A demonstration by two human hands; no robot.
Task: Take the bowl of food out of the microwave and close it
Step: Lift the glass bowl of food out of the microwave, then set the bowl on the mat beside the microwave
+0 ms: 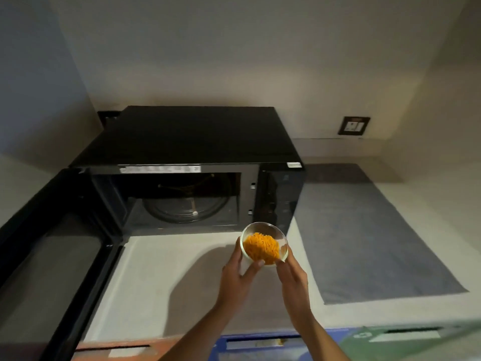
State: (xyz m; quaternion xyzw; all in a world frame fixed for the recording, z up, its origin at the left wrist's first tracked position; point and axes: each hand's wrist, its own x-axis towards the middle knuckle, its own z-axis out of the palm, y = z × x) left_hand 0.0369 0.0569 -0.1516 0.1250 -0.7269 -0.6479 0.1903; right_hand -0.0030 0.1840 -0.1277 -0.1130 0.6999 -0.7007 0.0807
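Bowl (264,243) of orange food is out, cupped by left hand (238,276) & right hand (291,277) in front of the open microwave (182,142). Clear glass, prob rigid, slick, breakable, maybe hot; best gripped low on both sides w/ rim level. Door (52,251) not yet shut.

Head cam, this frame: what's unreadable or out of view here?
- Microwave control panel: head view, dark and steep, markings unreadable.
- Label strip above the cavity: text too small and blurred.
- Open door: cut off by the left edge.
- Underside of the glass bowl: hidden by left hand and right hand, so contact with the counter is unclear.
- Coloured bins: cropped by the bottom edge.
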